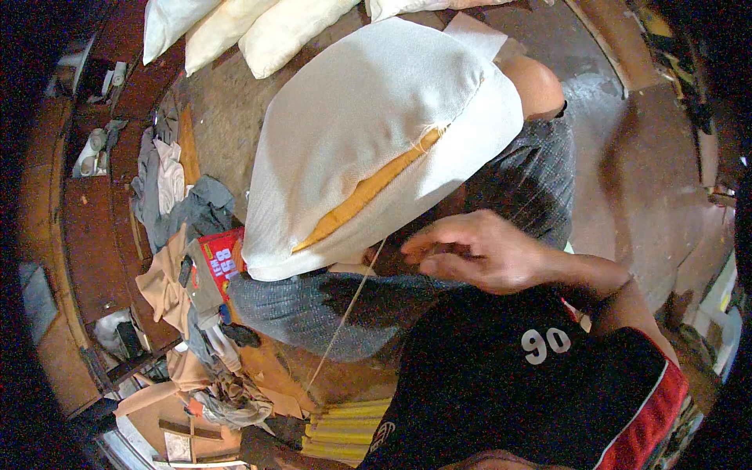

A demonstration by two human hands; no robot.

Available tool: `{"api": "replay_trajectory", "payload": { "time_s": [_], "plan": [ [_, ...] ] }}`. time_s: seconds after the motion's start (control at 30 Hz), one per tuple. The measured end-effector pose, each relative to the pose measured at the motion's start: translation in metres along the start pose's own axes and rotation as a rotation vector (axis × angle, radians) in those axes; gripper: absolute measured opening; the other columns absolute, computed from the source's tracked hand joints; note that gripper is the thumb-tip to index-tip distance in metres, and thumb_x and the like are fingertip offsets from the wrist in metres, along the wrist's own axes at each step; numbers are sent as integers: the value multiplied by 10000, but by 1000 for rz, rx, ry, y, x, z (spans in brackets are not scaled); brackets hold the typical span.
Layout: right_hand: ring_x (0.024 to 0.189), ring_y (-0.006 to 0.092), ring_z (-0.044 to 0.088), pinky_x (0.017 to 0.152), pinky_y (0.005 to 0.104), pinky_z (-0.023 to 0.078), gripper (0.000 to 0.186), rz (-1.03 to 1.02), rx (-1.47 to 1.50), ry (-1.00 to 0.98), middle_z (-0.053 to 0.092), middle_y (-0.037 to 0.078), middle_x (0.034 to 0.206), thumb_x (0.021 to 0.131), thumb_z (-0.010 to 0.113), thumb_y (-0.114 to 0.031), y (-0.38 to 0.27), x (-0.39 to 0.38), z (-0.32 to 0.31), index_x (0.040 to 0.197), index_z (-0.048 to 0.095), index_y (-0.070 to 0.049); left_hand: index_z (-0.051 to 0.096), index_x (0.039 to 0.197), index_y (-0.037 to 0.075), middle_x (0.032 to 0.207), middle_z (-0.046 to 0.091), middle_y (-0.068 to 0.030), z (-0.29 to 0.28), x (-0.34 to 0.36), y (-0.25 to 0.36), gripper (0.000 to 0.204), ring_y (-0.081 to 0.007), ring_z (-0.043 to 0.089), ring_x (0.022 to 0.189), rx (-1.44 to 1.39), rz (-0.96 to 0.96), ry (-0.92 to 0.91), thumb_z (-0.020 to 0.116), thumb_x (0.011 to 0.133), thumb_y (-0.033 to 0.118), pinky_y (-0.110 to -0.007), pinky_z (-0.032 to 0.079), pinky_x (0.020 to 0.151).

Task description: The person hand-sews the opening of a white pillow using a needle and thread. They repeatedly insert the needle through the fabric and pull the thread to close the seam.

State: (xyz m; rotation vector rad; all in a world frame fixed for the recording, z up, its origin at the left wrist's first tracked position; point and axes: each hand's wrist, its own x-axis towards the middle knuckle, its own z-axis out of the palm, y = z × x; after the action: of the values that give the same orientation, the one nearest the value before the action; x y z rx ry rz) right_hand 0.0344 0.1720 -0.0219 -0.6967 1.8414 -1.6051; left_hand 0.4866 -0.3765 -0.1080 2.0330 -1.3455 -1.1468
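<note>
A large stuffed cushion (pixel 368 102) in white cloth lies slanted across my lap. A long slit along its near side shows orange-yellow filling (pixel 368 192), with loose frayed threads at the slit's upper right end. My right hand (pixel 478 252) hovers just below the cushion's near edge, apart from it. Its fingers are loosely bent, slightly blurred, with a gap to the thumb and nothing visible between them. A thin pale thread (pixel 348 309) runs straight from under the cushion's near edge down toward the lower left. My left hand cannot be made out.
Several white stuffed cushions (pixel 301 31) lie at the far edge. Crumpled cloths (pixel 192 207) and a red printed packet (pixel 223 258) are on the left. Yellow strips (pixel 337 431) lie at the bottom. Wooden shelving (pixel 94 235) stands along the left side.
</note>
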Motion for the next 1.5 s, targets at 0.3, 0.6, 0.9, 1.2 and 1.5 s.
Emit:
{"api": "replay_trajectory", "payload": {
  "time_s": [0.3,0.6,0.9,1.2,1.5],
  "plan": [
    [785,171,662,680,307,555,340,160,868,95,665,28,878,1118,471,-280,-4,11,35,1363,577,-70,590,1110,45,1028,666,-133,-3,1,14,153,-200,635,875,105,63,38,670,987,87,-381,541,789],
    [931,371,713,813,443,581,250,-188,-188,-120,714,160,961,988,648,-112,1,-20,4,1229,658,-44,595,1077,55,997,682,-141,100,-117,192,143,-190,643,832,-91,775,-305,689,981,105,-344,540,696],
    [1141,356,656,946,435,537,458,-237,-445,465,685,198,1207,904,796,-301,-24,-58,-34,1234,673,-9,611,1072,46,984,721,-171,230,-372,178,210,-238,680,794,-411,1289,-1334,751,925,98,-371,566,682],
    [831,260,698,750,346,557,238,-447,-126,349,728,112,939,886,724,19,-27,-21,5,1123,740,8,627,1122,0,971,740,-189,279,-425,159,291,-278,709,848,-179,1576,-1268,712,869,-115,-370,576,761],
    [915,236,704,826,347,539,109,-452,-84,645,742,132,993,928,721,-27,-21,-31,-18,1025,750,13,671,1134,5,1060,737,-161,311,-444,158,293,-317,711,936,-85,1668,-1170,784,864,-6,-429,546,884]
  ]
}}
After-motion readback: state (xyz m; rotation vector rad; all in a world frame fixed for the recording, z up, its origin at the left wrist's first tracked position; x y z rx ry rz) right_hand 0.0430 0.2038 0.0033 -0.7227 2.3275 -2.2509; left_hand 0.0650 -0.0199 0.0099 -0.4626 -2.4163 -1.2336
